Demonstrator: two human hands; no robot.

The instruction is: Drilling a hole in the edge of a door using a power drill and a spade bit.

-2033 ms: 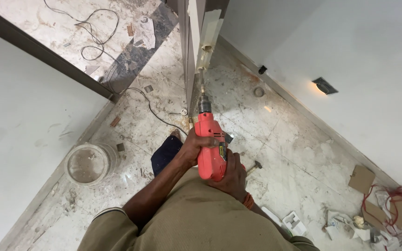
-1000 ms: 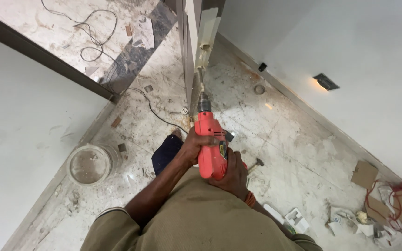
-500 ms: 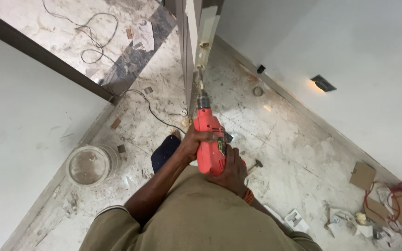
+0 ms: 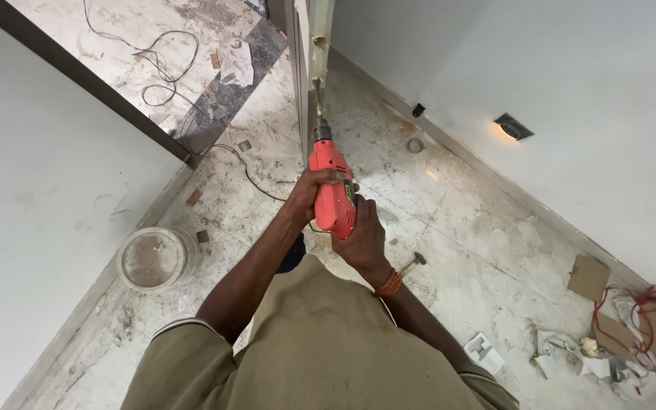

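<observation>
Red drill (image 4: 332, 193), black chuck, held in both hands, left hand (image 4: 309, 193) wrapped over the body, right hand (image 4: 362, 243) on the grip. Pointed forward and level, long bit (image 4: 317, 99) against the edge of the pale door (image 4: 319, 38), near a hole there.

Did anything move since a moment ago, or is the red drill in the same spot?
Hardly anything changed. The red drill stays gripped in both the left hand and the right hand, its bit against the door edge. The bucket and hammer lie as before.
</observation>
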